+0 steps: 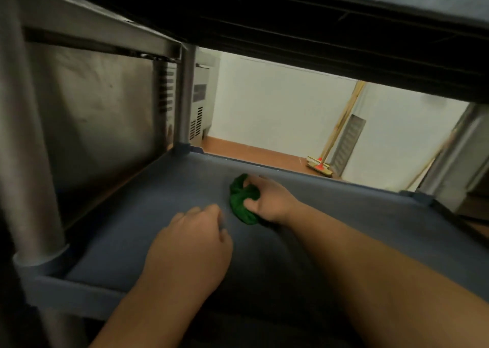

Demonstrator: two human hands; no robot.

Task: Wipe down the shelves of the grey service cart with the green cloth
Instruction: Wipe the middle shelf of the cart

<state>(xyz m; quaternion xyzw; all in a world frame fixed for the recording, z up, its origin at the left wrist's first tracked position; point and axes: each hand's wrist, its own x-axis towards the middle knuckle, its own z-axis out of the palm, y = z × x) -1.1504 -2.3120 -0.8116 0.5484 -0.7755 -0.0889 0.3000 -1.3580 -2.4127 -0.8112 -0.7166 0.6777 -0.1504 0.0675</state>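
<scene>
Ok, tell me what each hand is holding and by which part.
The right hand grips the bunched green cloth by its right side, pressing it on the shelf. The left hand holds nothing.

The right hand (pixel 267 198) presses a bunched green cloth (pixel 242 202) onto the grey cart shelf (pixel 132 231), near its far rim. The left hand (pixel 190 244) rests just beside it on the shelf, fingers curled, holding nothing. Another shelf (pixel 317 24) hangs dark overhead. Beyond the cart, a broom (pixel 321 165) leans against a pale wall (pixel 277 109).
</scene>
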